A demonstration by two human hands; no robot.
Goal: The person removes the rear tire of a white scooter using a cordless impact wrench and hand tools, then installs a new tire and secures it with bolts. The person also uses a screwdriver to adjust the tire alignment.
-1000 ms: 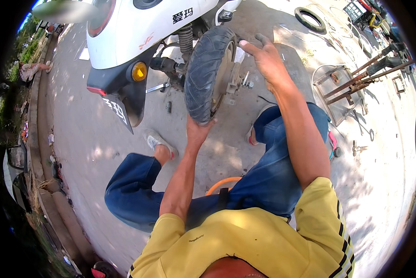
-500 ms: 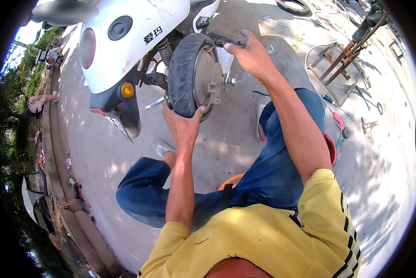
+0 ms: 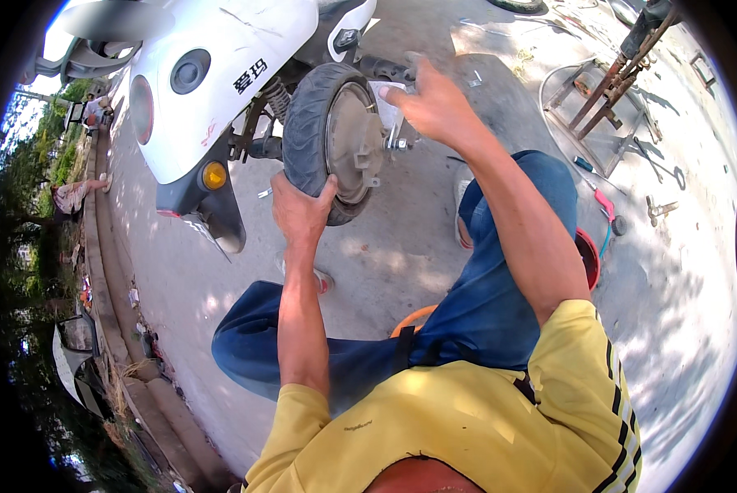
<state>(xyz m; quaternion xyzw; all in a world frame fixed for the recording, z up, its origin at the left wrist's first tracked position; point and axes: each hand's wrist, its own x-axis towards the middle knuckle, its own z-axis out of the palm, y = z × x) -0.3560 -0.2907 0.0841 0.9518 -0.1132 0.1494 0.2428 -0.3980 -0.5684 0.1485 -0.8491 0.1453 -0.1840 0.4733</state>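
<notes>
A white electric scooter lies on its side at the upper left, its tyre and grey hub motor wheel facing me. My left hand is closed round the lower part of the tyre, thumb on the near side and fingers behind it. Beyond the wheel, my right hand has thumb and forefinger on either side of a dark tubular part; its other fingers are hidden. An axle with a nut sticks out of the hub. A wrench shows only its end left of my left hand.
A metal stand is at the right. Near it lie a screwdriver, a pink-handled tool and metal parts. A red bucket is beside my leg. A kerb runs along the left.
The scooter and wheel have shifted left in view, with both hands following. My left hand stays on the tyre and now covers more of the wrench. My left foot sits farther right.
</notes>
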